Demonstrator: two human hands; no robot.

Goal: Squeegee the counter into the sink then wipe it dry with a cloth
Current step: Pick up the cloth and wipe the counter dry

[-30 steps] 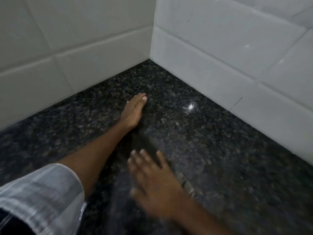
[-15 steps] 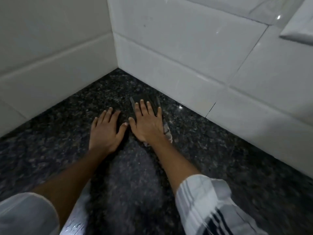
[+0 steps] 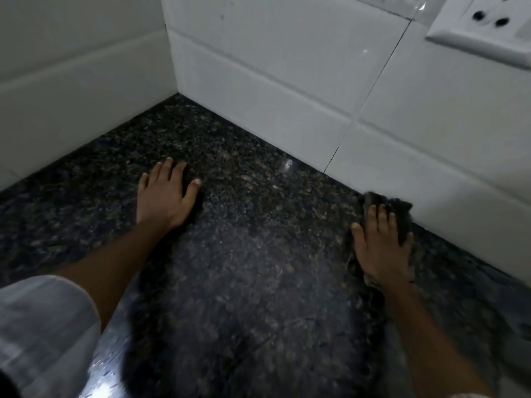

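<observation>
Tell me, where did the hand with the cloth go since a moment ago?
The right hand slid the cloth away to the right, from beside the left hand to the foot of the tiled wall. A wall socket has also come into view. The left hand stayed flat on the counter, and the cloth stayed pressed under the right palm.

1 head-worn view looks steeply down, close, into the counter point(image 3: 244, 268) corner between tiled walls point(image 3: 258, 67).
</observation>
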